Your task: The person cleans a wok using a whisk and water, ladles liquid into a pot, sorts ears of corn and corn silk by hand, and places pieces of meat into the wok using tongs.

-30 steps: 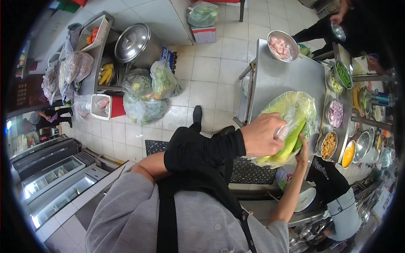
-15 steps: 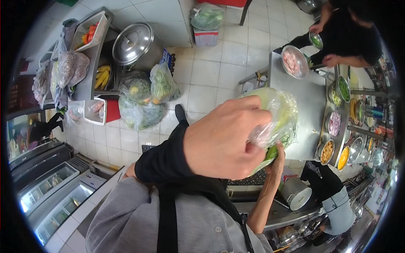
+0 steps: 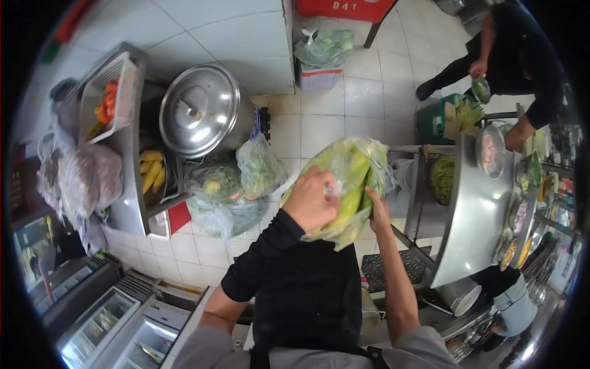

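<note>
A clear plastic bag (image 3: 353, 178) full of long, pale green vegetables is held in front of my apron, above the floor. My left hand (image 3: 314, 202), below a black sleeve, is closed on the bag's gathered plastic. My right hand (image 3: 379, 213) grips the bag's right side, its thumb lying over the vegetables. The fingers behind the bag are hidden, and the exact kind of vegetable is hard to make out through the plastic.
Left are a lidded steel pot (image 3: 200, 111), filled bags (image 3: 221, 190) on the floor and a steel shelf (image 3: 132, 178). A steel table (image 3: 470, 215) stands right, with a meat bowl (image 3: 491, 154). A co-worker (image 3: 528, 55) holds a small bowl; another person (image 3: 513, 301) is lower right.
My view has swung left, so the steel table sits farther right. The bag and both hands are now lower and farther from the camera, and both hands still hold the bag.
</note>
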Motion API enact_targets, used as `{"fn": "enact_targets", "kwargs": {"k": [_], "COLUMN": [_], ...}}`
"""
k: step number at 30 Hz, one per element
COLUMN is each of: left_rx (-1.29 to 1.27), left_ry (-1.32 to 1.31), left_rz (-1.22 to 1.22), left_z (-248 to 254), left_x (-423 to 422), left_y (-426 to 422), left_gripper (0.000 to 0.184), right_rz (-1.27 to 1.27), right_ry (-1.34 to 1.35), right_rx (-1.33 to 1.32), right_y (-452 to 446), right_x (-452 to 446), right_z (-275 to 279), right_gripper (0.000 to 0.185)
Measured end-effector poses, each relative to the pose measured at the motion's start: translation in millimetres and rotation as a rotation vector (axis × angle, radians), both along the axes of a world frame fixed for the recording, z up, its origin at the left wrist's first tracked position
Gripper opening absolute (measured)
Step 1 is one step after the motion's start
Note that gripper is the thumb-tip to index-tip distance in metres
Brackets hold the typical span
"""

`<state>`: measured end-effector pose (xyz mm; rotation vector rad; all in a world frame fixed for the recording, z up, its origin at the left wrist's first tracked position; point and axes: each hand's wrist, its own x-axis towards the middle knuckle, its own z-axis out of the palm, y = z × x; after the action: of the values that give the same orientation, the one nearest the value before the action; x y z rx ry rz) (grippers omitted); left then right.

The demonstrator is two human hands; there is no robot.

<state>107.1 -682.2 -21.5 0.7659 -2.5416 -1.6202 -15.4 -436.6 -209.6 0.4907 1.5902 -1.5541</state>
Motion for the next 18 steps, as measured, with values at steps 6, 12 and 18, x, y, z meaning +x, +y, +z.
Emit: {"fn": "enact_targets", "kwargs": {"k": [6,12,18], "left_rx": [-0.093,-0.272,-0.464], "left_ry": [-0.112,-0.27,-0.443], "left_rz": [0.215,0.374,0.33], "left_z": [-236.6,-403.5,-493.5], "left_x": [-27.6,-59.4,-84.7], "left_y": [-86.0,-175.9,-229.8], "left_gripper": [0.014,0.019,0.033], "right_rz": [0.218,0.358,0.707], "right_ry": [0.015,0.142,0.209], "right_rx": [0.155,0.122,0.038], "right_y": [-127.4,-267.3,-350.6], "right_x": [-68.5,-116.5,-125.6], "right_z": [-199.3,-380.6,-493.7], "right_gripper": [0.081,0.083,0.09]}}
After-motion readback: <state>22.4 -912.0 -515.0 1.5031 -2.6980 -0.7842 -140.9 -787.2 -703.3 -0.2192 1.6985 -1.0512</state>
